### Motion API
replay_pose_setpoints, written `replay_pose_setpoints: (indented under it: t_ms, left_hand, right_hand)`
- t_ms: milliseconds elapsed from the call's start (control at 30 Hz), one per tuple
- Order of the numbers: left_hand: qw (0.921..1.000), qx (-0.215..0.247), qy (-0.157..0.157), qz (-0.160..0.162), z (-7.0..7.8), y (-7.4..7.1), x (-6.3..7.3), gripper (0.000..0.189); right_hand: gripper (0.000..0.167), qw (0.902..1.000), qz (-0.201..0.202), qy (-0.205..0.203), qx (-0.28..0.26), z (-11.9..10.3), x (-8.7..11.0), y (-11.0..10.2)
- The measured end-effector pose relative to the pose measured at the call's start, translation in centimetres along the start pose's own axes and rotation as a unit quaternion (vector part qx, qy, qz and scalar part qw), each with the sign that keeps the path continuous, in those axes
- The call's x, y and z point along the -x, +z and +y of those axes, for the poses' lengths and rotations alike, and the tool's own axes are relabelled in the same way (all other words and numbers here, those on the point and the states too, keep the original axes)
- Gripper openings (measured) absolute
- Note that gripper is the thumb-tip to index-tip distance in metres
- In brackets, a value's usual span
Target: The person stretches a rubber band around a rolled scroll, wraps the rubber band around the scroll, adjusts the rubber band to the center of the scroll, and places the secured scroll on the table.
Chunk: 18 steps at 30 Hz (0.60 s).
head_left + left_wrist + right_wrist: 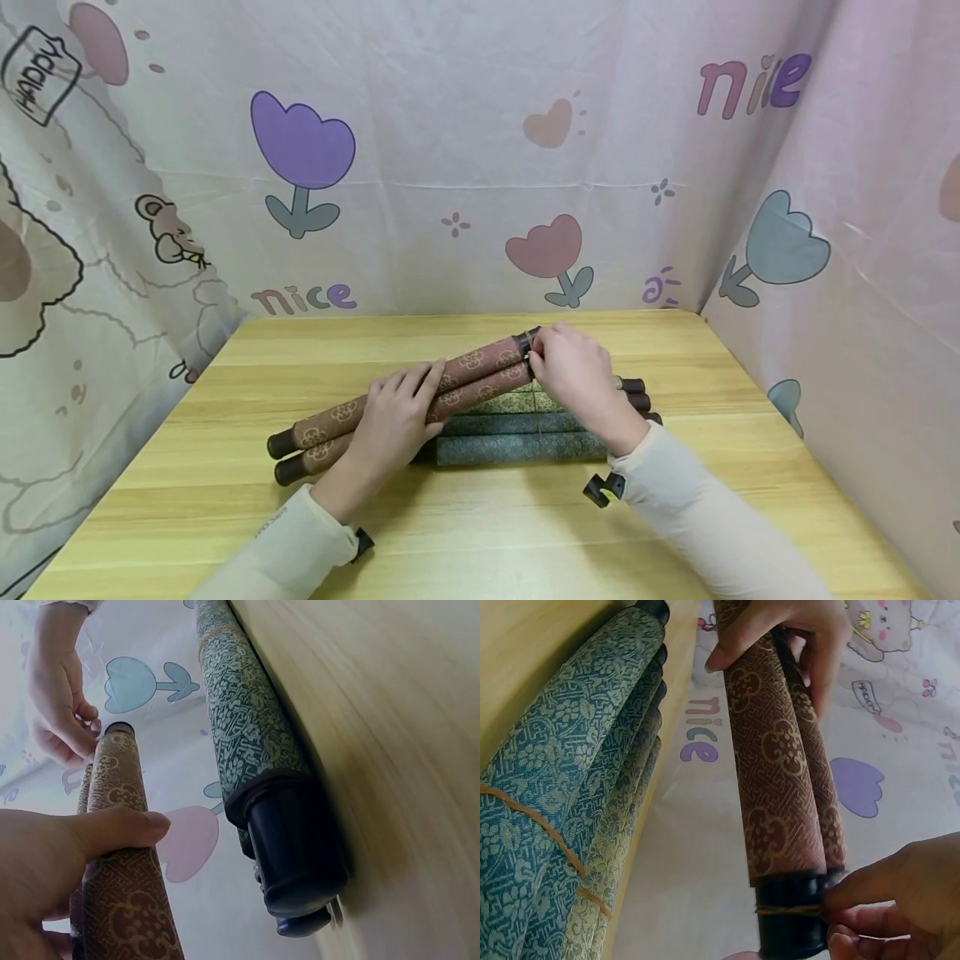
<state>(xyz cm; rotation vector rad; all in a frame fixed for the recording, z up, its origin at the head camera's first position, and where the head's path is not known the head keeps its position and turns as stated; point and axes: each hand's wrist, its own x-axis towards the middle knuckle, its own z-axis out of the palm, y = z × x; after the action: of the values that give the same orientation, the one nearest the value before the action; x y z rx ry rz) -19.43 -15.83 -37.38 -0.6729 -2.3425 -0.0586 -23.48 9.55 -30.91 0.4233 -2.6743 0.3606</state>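
Two brown scrolls point(330, 421) with gold flower patterns and dark end knobs are held at a slant, their right ends raised. My left hand point(393, 412) grips them near the middle, the thumb point(124, 827) lying along the near side. At their raised right ends, a thin tan rubber band point(787, 909) goes round the black knobs. My right hand point(577, 371) pinches this band between thumb and fingers. Beneath and behind lies a bundle of several scrolls, blue ones point(517, 450) in front and yellow-green ones point(502, 406) farther back.
Another rubber band point(536, 816) circles the bundled scrolls. Everything rests on a light wood table point(465, 533). A printed curtain point(420, 100) with flowers and words hangs behind the table and along both sides. Dark wrist mounts point(603, 490) show at the sleeves.
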Motion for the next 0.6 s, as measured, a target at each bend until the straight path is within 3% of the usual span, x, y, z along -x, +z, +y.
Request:
replay_pose_setpoints:
  t_ms: [200, 600]
  left_hand:
    - [0.9999, -0.015, 0.0, 0.001, 0.3, -0.2, -0.1, 0.093]
    - [0.9966, -0.048, 0.066, 0.011, 1.4, -0.5, -0.2, 0.079]
  right_hand:
    - [0.01, 0.9989, 0.028, -0.01, -0.035, -0.4, -0.1, 0.0]
    - [0.014, 0.9951, -0.01, 0.015, -0.097, -1.0, -1.5, -0.2]
